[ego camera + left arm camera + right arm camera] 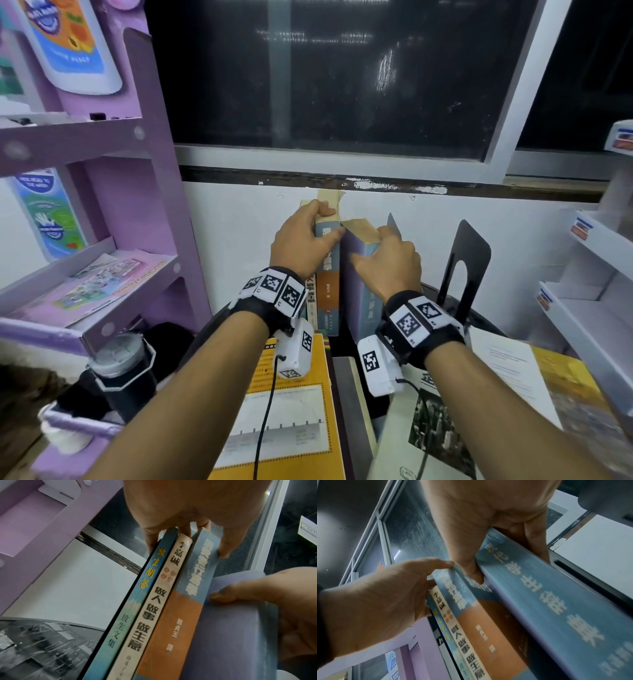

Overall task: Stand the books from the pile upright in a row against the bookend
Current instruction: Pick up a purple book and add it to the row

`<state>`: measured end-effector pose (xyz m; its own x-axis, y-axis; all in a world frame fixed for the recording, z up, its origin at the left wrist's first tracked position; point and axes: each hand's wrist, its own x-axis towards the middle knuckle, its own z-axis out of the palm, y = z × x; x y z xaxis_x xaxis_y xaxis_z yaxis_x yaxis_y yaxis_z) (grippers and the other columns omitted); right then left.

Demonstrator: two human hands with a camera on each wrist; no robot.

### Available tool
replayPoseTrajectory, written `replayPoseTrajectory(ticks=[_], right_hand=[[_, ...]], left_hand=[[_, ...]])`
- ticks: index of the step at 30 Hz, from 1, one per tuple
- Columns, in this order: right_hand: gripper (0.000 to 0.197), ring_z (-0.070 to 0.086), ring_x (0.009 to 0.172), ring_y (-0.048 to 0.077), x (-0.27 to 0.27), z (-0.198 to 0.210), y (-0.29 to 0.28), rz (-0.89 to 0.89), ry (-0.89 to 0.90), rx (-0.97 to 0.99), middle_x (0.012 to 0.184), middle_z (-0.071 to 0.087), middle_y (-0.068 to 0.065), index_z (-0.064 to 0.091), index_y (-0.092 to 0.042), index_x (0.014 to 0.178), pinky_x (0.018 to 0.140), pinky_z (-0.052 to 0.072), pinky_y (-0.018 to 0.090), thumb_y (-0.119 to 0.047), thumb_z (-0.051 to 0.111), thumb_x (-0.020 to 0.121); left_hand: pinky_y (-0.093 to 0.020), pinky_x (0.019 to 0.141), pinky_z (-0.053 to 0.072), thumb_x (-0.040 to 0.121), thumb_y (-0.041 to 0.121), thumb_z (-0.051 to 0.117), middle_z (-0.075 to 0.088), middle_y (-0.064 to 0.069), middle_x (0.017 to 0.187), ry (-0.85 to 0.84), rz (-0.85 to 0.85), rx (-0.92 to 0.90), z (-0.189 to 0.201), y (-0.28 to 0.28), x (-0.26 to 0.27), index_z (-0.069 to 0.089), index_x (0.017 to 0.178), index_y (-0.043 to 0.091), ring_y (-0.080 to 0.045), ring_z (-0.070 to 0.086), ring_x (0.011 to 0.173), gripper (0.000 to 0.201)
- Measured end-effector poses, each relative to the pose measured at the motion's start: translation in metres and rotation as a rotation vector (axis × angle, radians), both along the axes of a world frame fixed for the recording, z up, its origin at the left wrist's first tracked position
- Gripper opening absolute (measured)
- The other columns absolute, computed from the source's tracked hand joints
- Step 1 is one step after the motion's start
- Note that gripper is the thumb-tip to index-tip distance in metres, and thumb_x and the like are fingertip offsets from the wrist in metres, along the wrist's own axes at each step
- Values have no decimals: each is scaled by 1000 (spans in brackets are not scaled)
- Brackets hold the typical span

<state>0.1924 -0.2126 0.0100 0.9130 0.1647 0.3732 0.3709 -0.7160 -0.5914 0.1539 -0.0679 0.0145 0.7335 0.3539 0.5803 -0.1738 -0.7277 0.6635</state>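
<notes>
Three thin books stand upright against the white wall: a blue spine (pixel 147 588), a cream spine (pixel 159 601) and a blue-and-orange spine (pixel 187 608). My left hand (pixel 305 240) curls over their top edges and holds them together. My right hand (pixel 387 260) grips a thick purple-blue book (pixel 359 274), also upright, pressed against the right side of the row; its thumb (pixel 223 595) lies on the purple cover. The black metal bookend (pixel 469 253) stands a short way to the right of this book, apart from it.
Flat in front of me lie a yellow book (pixel 291 411), a book with a city photo (pixel 431 428) and loose papers (pixel 507 370). A purple display shelf (pixel 144 205) rises at the left, a white shelf (pixel 582 308) at the right, a dark bottle (pixel 120 370) at the lower left.
</notes>
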Motion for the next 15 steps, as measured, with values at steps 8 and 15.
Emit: replayPoseTrajectory(ticks=[8, 15], right_hand=[[50, 60, 101, 37, -4, -5, 3, 91, -11, -65, 105, 66, 15, 52, -10, 115, 76, 48, 36, -43, 67, 81], [78, 60, 102, 34, -15, -6, -12, 224, 88, -217, 110, 61, 13, 36, -14, 131, 72, 46, 31, -37, 81, 71]], left_hand=[[-31, 84, 46, 85, 41, 63, 59, 14, 122, -20, -4, 48, -2, 0, 0, 56, 109, 26, -9, 56, 107, 29], [-33, 85, 48, 85, 44, 63, 59, 15, 123, -22, -10, 56, -3, 2, 1, 54, 107, 27, -9, 57, 108, 29]])
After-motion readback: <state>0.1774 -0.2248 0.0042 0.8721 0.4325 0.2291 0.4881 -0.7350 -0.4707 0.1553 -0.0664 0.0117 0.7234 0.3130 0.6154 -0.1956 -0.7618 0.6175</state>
